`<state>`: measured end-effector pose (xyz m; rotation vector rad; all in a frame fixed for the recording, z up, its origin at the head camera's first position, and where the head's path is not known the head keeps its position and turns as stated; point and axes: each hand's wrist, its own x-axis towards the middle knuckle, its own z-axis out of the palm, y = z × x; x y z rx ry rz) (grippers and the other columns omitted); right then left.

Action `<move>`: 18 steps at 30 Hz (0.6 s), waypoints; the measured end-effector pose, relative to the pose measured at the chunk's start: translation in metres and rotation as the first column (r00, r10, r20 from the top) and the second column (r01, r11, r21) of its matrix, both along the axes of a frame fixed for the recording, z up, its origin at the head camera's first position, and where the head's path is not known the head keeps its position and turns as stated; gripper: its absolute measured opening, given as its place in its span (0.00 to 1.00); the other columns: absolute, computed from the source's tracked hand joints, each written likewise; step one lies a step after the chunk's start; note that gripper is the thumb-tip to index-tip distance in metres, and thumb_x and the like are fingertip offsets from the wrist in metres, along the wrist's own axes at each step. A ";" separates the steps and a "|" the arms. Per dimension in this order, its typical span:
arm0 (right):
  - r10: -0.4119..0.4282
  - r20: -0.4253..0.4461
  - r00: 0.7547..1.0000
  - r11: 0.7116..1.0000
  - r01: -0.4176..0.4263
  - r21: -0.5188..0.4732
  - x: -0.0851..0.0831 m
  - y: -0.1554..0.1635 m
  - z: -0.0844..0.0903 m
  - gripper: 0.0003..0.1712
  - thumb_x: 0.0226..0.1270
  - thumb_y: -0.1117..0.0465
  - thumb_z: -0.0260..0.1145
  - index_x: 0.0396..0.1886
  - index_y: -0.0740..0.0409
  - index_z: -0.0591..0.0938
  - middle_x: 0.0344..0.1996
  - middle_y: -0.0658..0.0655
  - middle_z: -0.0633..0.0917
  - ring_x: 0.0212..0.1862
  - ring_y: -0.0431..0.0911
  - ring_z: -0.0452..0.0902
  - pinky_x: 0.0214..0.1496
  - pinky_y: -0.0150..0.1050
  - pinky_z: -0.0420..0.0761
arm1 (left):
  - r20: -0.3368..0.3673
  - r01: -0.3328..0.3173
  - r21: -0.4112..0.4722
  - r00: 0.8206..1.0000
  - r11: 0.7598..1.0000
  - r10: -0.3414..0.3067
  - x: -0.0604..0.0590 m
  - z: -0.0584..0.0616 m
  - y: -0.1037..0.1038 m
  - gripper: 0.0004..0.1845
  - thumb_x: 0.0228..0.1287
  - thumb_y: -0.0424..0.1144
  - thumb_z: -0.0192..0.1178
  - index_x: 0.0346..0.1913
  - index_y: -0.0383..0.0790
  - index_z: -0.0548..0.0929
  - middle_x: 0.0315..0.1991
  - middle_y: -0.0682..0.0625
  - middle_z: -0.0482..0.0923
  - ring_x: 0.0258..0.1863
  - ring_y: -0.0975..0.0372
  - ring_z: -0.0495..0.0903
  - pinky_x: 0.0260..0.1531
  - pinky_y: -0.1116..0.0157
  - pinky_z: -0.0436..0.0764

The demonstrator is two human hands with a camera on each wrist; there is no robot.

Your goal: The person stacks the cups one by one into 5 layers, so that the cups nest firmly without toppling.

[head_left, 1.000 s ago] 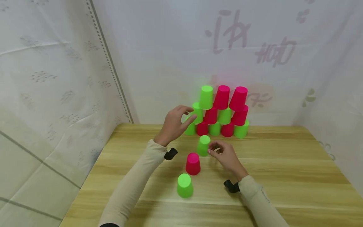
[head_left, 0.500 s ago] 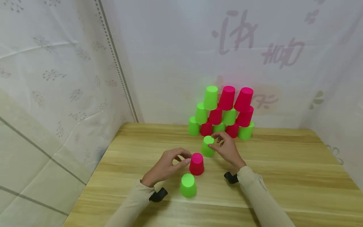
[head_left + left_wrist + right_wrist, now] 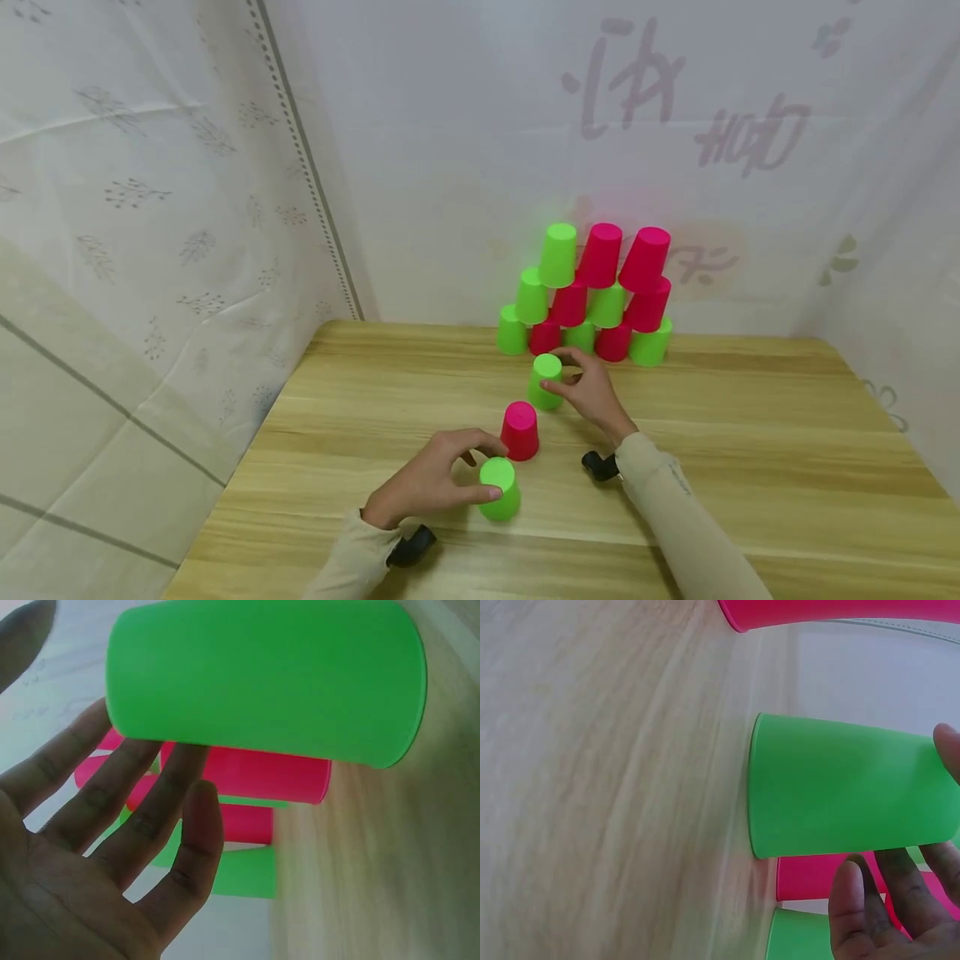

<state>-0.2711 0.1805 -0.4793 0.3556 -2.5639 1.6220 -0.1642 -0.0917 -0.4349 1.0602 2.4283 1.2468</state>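
The near green cup [image 3: 498, 490] stands upside down on the table, my left hand [image 3: 431, 477] around its left side. In the left wrist view the thumb is apart from this cup, and the spread fingers [image 3: 97, 799] reach behind it. Farther back, my right hand [image 3: 592, 392] holds another upside-down green cup [image 3: 544, 383] near its top, thumb on one side and fingers on the other; its rim is at the tabletop in the right wrist view. Between these two stands an upside-down red-pink cup [image 3: 520, 432], close to the left fingertips.
Behind the hands rises a three-row stack of green and red-pink cups, a red-pink cup [image 3: 602, 256] in the middle of its top row. The wooden table [image 3: 750, 467] meets a printed white cloth [image 3: 450, 167] at the back. Another cloth [image 3: 150, 275] hangs at the left.
My left hand has come from beside the stack toward me, past the red-pink cup to the near green cup. My right hand has closed on the far green cup.
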 end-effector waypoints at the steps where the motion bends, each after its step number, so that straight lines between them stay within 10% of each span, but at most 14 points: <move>1: -0.005 0.005 1.000 1.000 0.005 -0.005 0.000 0.000 0.000 0.28 0.49 0.47 0.73 0.51 0.46 0.76 0.49 0.51 0.80 0.54 0.47 0.74 0.48 0.48 0.79 | -0.014 0.004 0.002 1.000 1.000 -0.004 0.001 -0.001 0.001 0.20 0.54 0.52 0.65 0.51 0.58 0.76 0.48 0.59 0.80 0.47 0.69 0.77 0.44 0.61 0.81; 8: 0.010 0.015 1.000 1.000 -0.010 -0.012 -0.001 -0.001 0.004 0.27 0.50 0.48 0.72 0.50 0.48 0.77 0.49 0.54 0.80 0.54 0.49 0.74 0.49 0.45 0.79 | -0.122 0.029 -0.003 0.992 1.000 -0.029 0.002 -0.007 0.002 0.20 0.55 0.49 0.65 0.50 0.47 0.77 0.45 0.61 0.79 0.43 0.72 0.77 0.40 0.65 0.82; 18: 0.060 0.058 0.997 0.998 -0.061 0.022 0.002 0.000 0.015 0.27 0.50 0.44 0.71 0.50 0.43 0.76 0.47 0.49 0.81 0.49 0.47 0.77 0.50 0.41 0.80 | -0.018 0.002 -0.014 1.000 1.000 -0.002 0.006 -0.007 -0.001 0.21 0.56 0.47 0.65 0.53 0.55 0.75 0.48 0.63 0.78 0.46 0.68 0.77 0.41 0.64 0.82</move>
